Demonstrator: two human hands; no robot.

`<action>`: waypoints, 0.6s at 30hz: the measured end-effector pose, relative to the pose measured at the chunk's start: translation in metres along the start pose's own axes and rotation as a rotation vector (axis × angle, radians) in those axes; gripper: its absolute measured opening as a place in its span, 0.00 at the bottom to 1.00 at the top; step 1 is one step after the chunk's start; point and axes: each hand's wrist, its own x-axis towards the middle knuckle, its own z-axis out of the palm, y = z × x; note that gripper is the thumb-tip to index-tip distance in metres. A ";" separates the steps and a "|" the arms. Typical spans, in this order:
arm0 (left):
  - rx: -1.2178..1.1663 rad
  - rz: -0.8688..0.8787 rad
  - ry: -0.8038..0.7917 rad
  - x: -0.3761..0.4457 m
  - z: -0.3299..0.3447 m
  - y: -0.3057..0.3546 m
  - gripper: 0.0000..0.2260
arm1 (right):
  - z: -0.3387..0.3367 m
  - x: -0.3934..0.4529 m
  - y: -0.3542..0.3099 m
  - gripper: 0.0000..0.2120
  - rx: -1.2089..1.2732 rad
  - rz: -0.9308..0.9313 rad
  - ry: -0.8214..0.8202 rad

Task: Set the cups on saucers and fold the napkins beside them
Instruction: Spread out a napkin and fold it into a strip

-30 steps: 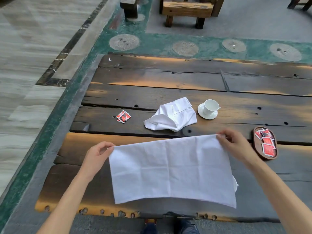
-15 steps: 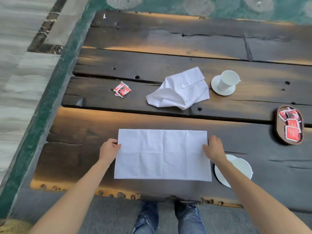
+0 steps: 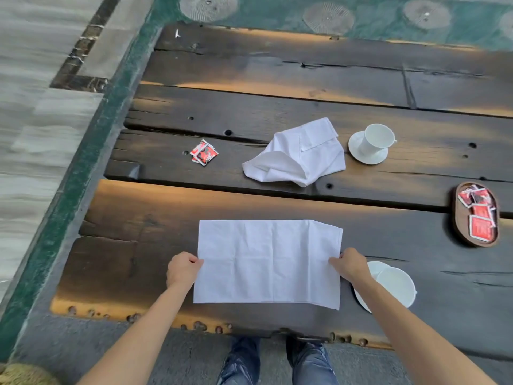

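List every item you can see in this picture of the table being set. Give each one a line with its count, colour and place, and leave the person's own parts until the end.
flat napkin: 1, white, near edge of table, spread flat
crumpled napkin: 1, white, mid-table, left of the far cup
far cup: 1, white, on the far saucer
far saucer: 1, white, mid-table right
near cup: 1, white, on the near saucer
near saucer: 1, white, right of flat napkin
oval tray: 1, brown, right edge, holding red packets
loose packets: small pile, red, mid-table left
table: 1, dark wooden planks
left hand: pinches napkin's left edge
right hand: pinches napkin's right edge
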 end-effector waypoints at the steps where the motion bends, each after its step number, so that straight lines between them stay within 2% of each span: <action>1: 0.000 0.000 -0.011 0.001 0.001 0.000 0.16 | -0.003 -0.002 -0.002 0.15 0.021 -0.006 0.017; 6: -0.001 0.031 -0.065 -0.006 0.005 0.008 0.13 | -0.041 -0.014 -0.009 0.10 0.197 -0.044 0.146; 10: -0.118 0.033 -0.135 -0.015 0.012 0.019 0.10 | -0.065 -0.036 -0.029 0.23 0.321 -0.159 0.161; 14: -0.115 0.045 -0.234 -0.019 0.014 0.027 0.11 | -0.049 -0.071 -0.067 0.26 0.338 -0.330 0.047; 18: -0.089 0.071 -0.274 -0.023 0.016 0.027 0.11 | -0.007 -0.104 -0.106 0.28 0.201 -0.502 -0.041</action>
